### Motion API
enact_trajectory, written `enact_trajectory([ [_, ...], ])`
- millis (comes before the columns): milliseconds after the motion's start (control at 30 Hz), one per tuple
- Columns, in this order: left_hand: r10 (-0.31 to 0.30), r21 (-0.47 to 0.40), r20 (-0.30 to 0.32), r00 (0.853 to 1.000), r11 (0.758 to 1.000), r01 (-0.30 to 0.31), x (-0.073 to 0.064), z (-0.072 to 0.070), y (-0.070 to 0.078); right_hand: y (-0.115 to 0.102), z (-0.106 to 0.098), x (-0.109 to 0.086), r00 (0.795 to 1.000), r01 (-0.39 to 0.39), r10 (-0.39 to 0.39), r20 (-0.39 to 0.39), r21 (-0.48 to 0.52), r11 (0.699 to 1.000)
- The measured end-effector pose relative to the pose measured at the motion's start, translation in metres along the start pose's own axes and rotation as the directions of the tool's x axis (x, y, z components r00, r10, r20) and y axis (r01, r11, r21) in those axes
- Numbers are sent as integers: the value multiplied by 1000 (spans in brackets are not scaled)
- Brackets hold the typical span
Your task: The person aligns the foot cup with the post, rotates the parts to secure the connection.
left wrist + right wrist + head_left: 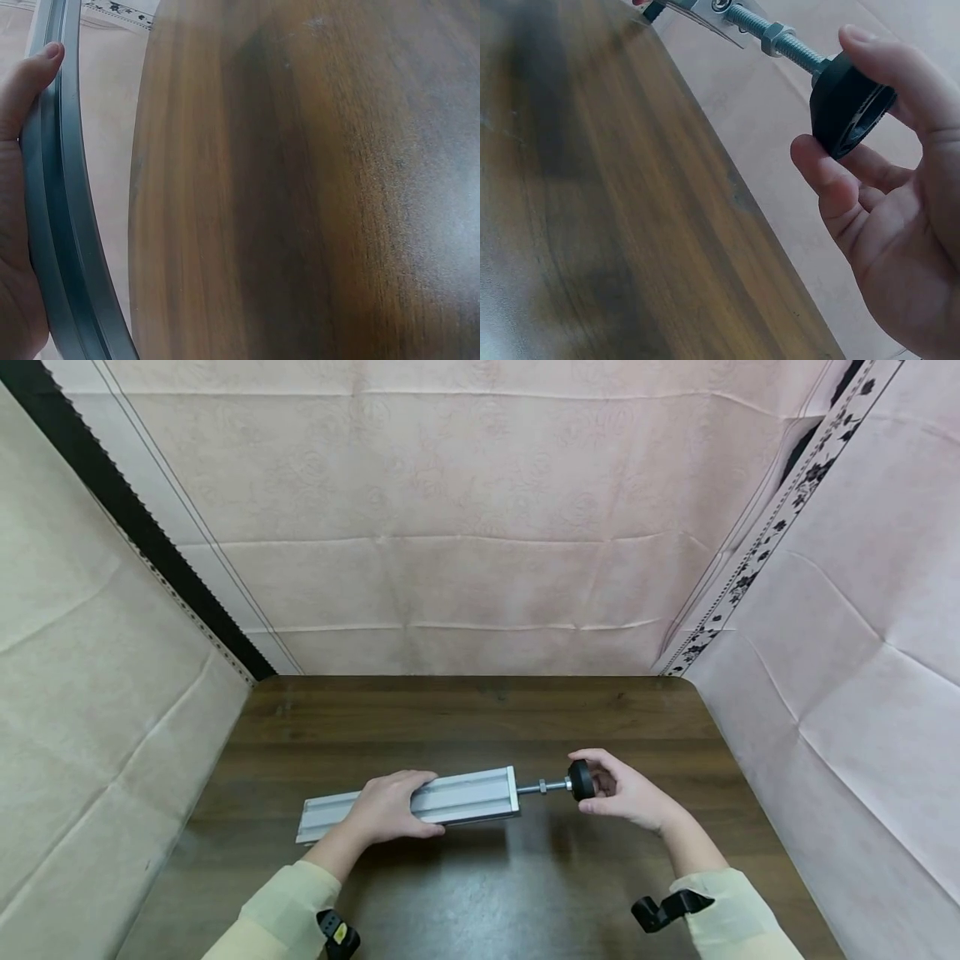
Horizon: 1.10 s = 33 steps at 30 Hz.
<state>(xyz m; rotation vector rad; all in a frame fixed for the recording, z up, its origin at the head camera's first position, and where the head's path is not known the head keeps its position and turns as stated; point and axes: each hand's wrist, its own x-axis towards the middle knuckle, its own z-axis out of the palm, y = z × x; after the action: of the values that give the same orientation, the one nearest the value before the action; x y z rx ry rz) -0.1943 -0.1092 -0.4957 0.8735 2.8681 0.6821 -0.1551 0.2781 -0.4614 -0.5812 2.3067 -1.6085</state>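
Note:
My left hand [384, 810] grips a silver aluminium profile [474, 797] around its middle, holding it above the wooden table. Grooves run along the profile, and the left wrist view shows the thumb [51, 54] lying over one grooved side. From the profile's right end sticks out a threaded rod [553, 786] with a hex nut [778, 39] on it. A round black levelling foot [581, 780] with a hollow underside caps the rod. My right hand [626, 795] pinches this foot by its rim, thumb on one side and fingers on the other.
Below the hands spreads a brown wooden table [480, 718] with a glossy reflection near the front. Pale creased cloth [480, 510] hangs behind it, and more cloth stands at the left and right sides. Black wrist-camera mounts [671, 910] sit on the sleeves.

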Motion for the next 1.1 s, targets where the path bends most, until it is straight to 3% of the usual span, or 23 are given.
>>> enact_trajectory([
  [633, 33, 18, -2, 999, 999, -33, 2, -1, 1, 1, 0, -1, 1000, 10, -8, -24, 75, 997],
  [1100, 48, 16, -14, 999, 999, -48, 2, -1, 2, -2, -2, 0, 998, 50, -47, -50, 52, 997],
])
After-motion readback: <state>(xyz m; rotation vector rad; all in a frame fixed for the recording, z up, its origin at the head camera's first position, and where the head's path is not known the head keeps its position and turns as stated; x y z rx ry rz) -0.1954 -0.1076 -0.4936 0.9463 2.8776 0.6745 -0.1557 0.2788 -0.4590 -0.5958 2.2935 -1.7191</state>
